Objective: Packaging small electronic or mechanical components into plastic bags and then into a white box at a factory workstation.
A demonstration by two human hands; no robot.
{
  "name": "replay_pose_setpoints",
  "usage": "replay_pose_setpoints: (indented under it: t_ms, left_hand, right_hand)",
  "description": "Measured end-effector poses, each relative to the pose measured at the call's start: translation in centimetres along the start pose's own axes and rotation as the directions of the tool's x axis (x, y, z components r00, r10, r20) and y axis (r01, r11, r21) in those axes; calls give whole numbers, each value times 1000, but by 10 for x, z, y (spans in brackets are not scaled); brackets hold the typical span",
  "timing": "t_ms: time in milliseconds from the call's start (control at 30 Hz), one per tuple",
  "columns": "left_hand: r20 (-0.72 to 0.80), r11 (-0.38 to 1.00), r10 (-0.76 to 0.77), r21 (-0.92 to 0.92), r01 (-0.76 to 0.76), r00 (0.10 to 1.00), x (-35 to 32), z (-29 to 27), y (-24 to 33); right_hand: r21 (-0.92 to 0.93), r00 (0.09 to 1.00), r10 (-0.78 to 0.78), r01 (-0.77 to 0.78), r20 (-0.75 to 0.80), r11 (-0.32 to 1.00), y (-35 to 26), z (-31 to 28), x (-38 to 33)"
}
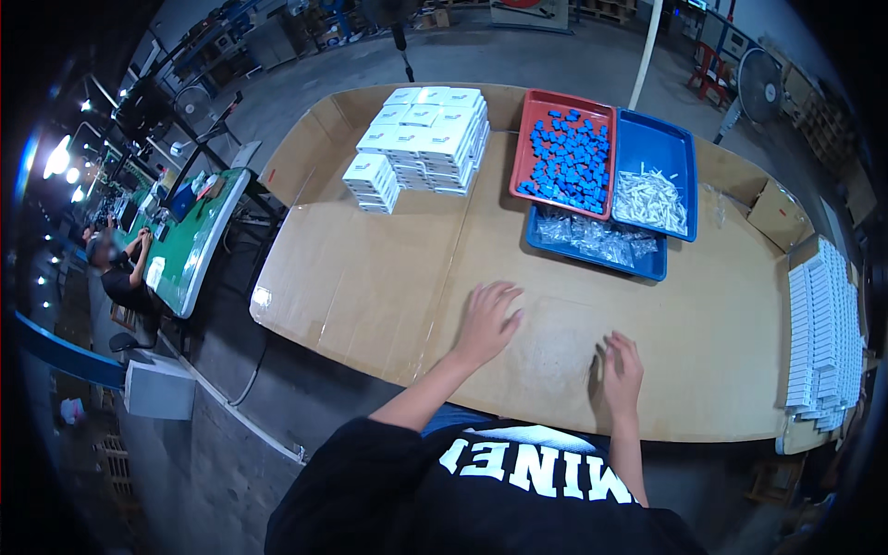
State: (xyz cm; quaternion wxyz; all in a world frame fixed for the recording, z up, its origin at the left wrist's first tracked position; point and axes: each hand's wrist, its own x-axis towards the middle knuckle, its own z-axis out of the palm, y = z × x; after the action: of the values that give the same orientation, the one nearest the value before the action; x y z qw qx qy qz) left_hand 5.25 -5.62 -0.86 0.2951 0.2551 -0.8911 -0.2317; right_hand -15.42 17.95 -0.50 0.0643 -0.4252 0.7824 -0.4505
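My left hand (487, 319) lies flat on the cardboard-covered table (370, 277), fingers spread, holding nothing. My right hand (622, 370) rests near the table's front edge, fingers slightly curled and apart, also empty. Beyond both hands stand a red tray (536, 106) full of small blue parts (566, 159), a blue tray (661, 139) with a pile of white parts (650, 199), and a second blue tray (647, 268) with clear plastic bags (592, 233). Stacks of small white boxes (421, 139) stand at the far left of the table.
A row of flat white boxes (823, 333) lines the table's right edge, with a brown carton (775, 215) behind it. A seated person (116, 268) works at a green table (190, 240) to the left. Fans (758, 88) stand on the concrete floor beyond.
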Motion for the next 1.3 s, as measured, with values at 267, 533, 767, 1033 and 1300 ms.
replay_pose_setpoints:
  t_ms: [267, 533, 767, 1033, 1300]
  left_hand:
    - [-269, 954, -236, 117, 275, 934, -103, -69, -64]
    - [-372, 881, -179, 351, 317, 911, -112, -143, -169]
    - [-387, 839, -288, 339, 426, 876, -113, -163, -187]
    - [-348, 801, -408, 307, 514, 844, -99, -168, -190]
    - [-300, 775, -475, 303, 555, 827, -94, -171, -199]
  right_hand:
    - [57, 994, -71, 66, 81, 996, -18, 14, -10]
    - [7, 917, -305, 314, 256, 949, -86, 46, 116]
    - [-97, 805, -376, 466, 459, 879, -213, 170, 323]
    - [-456, 828, -303, 523, 471, 720, -330, 365, 519]
    - [-623, 891, -117, 394, 438, 675, -358, 465, 569]
